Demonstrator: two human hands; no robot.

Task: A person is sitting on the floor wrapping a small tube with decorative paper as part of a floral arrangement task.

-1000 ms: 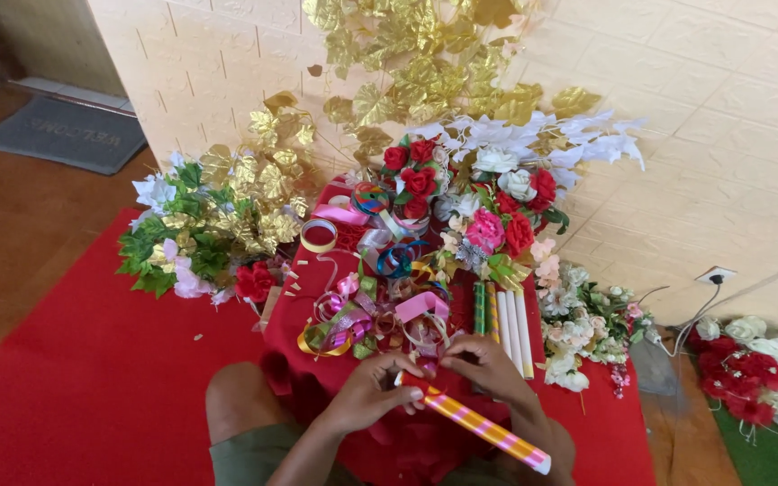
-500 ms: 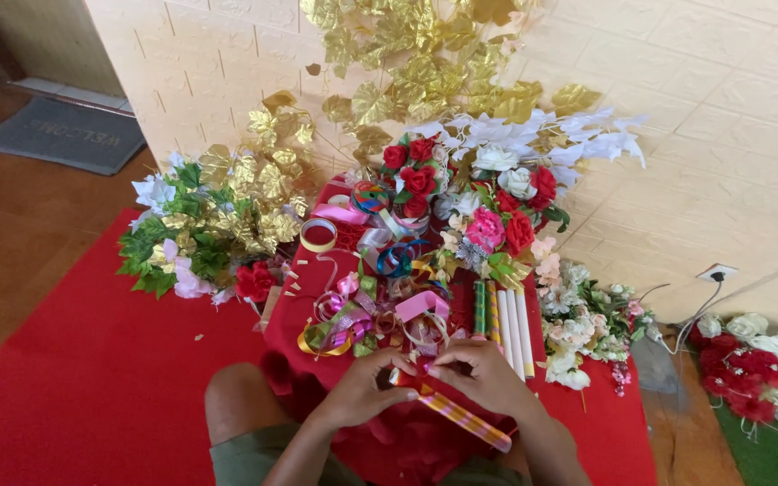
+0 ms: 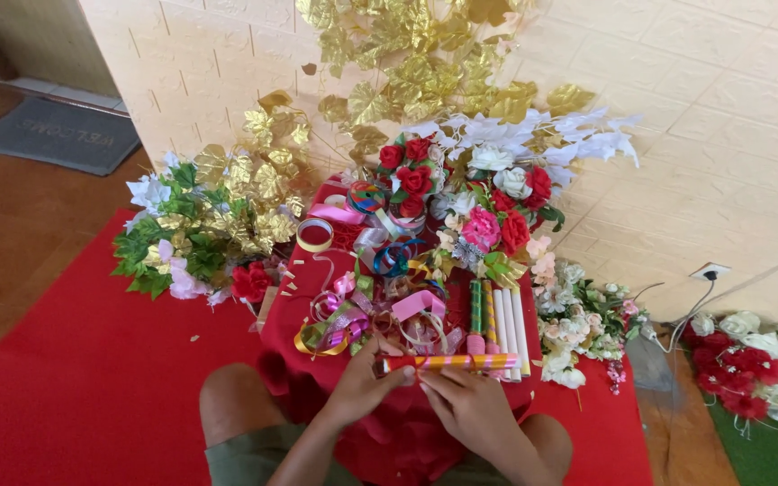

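Observation:
A thin rolled stick wrapped in orange, yellow and pink striped paper (image 3: pixel 461 362) lies level across the front of a small table draped in red cloth (image 3: pixel 285 315). My left hand (image 3: pixel 366 382) grips its left end, and my right hand (image 3: pixel 468 405) pinches it near the middle from below. Just beyond my hands lie curled ribbons (image 3: pixel 353 319) in pink, gold and purple, and a row of upright-lying wrapped sticks (image 3: pixel 497 315), green, pink and white.
Red and pink artificial roses (image 3: pixel 411 175), white flowers and gold leaves (image 3: pixel 407 63) crowd the table's back against a cream wall. A green and gold bouquet (image 3: pixel 191 229) lies left on the red carpet (image 3: pixel 74 378). More flowers (image 3: pixel 749 360) lie right, by a wall socket (image 3: pixel 709 270).
The striped stick swung from a slant toward the lower right up to level, and both hands shifted with it toward the table's front edge.

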